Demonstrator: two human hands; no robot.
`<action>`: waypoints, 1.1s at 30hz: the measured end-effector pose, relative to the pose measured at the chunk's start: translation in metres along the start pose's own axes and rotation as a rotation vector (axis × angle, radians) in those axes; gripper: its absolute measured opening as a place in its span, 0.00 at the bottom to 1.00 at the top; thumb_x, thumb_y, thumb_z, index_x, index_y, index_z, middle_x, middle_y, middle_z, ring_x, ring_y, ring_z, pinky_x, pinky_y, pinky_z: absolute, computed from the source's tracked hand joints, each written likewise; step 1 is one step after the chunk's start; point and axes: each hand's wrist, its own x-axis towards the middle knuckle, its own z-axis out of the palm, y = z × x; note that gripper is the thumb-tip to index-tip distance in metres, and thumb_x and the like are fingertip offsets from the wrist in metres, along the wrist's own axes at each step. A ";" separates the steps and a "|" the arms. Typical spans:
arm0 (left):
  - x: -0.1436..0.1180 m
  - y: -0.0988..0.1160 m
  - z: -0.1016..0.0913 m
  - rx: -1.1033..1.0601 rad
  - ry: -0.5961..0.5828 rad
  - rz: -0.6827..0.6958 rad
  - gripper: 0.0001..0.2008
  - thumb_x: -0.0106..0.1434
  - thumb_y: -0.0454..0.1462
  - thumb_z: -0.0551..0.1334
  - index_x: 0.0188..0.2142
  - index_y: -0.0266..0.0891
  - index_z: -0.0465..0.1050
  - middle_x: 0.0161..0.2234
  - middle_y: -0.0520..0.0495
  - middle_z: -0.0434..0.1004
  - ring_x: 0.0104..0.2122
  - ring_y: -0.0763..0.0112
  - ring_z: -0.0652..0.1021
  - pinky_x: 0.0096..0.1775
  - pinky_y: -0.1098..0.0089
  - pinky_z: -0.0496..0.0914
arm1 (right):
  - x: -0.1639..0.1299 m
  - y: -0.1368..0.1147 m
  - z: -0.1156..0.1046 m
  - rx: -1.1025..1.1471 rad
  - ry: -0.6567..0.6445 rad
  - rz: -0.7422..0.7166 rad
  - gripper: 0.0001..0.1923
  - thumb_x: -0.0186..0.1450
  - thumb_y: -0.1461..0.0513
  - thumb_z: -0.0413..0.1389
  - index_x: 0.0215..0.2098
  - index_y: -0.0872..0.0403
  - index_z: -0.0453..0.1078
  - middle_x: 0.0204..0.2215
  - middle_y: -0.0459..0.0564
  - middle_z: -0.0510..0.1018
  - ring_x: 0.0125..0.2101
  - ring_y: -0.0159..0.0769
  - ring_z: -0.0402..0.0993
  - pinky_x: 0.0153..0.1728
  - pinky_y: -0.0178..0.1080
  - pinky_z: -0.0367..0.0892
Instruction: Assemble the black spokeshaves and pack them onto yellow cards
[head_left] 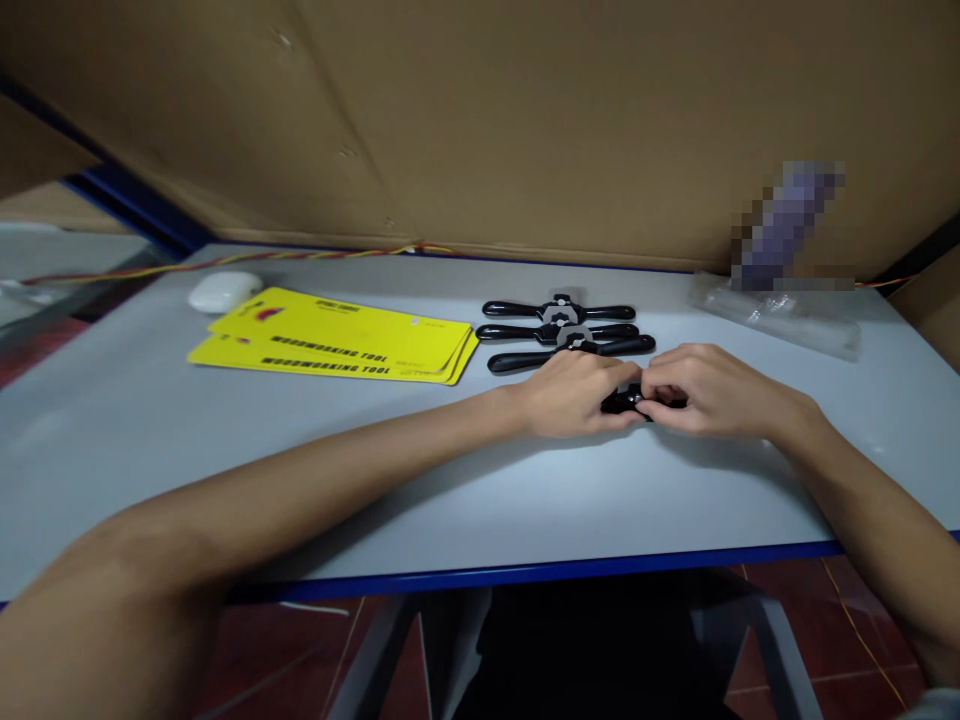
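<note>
Tool (pixel 621 402) between left hand (pixel 577 393) and right hand (pixel 709 390), both hands curled, gripping it.

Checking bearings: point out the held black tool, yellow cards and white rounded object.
Held black tool (pixel 621 402), head view: exposed middle.
Yellow cards (pixel 341 324), head view: one card's printed face.
White rounded object (pixel 223 292), head view: upper surface.

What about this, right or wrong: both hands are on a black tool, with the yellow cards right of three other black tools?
One slip: the head view shows the yellow cards left of three other black tools. The left hand and right hand are on a black tool.
</note>
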 end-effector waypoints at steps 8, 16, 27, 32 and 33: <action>0.000 -0.002 0.002 -0.024 0.002 0.028 0.20 0.72 0.49 0.56 0.49 0.37 0.77 0.37 0.43 0.84 0.34 0.60 0.83 0.31 0.66 0.67 | 0.000 -0.002 -0.001 0.025 -0.012 0.005 0.07 0.63 0.66 0.55 0.27 0.52 0.67 0.22 0.41 0.69 0.24 0.30 0.59 0.32 0.38 0.52; 0.000 -0.003 0.003 -0.003 0.024 0.043 0.20 0.72 0.49 0.56 0.48 0.35 0.76 0.38 0.42 0.85 0.34 0.59 0.83 0.31 0.65 0.67 | 0.001 0.003 0.003 -0.026 0.088 0.001 0.10 0.69 0.61 0.56 0.30 0.52 0.65 0.24 0.42 0.69 0.25 0.31 0.58 0.32 0.38 0.51; 0.001 -0.002 0.002 -0.038 0.002 0.033 0.19 0.72 0.48 0.56 0.48 0.37 0.76 0.39 0.42 0.85 0.35 0.59 0.83 0.31 0.65 0.68 | -0.001 -0.007 0.000 0.035 -0.027 0.028 0.07 0.61 0.66 0.55 0.26 0.52 0.65 0.23 0.42 0.69 0.25 0.31 0.60 0.32 0.39 0.51; 0.001 -0.003 0.004 -0.014 0.024 0.038 0.20 0.72 0.49 0.56 0.49 0.36 0.76 0.39 0.41 0.84 0.34 0.58 0.83 0.33 0.64 0.71 | 0.001 -0.001 0.000 -0.002 0.069 0.030 0.03 0.67 0.62 0.59 0.35 0.51 0.69 0.24 0.41 0.70 0.25 0.31 0.59 0.31 0.38 0.51; 0.001 -0.003 0.004 -0.014 0.026 0.038 0.20 0.72 0.49 0.56 0.48 0.36 0.77 0.38 0.41 0.84 0.34 0.58 0.83 0.33 0.64 0.71 | 0.001 0.000 0.000 -0.012 0.074 0.021 0.02 0.68 0.62 0.58 0.35 0.51 0.70 0.25 0.42 0.71 0.25 0.32 0.60 0.31 0.38 0.51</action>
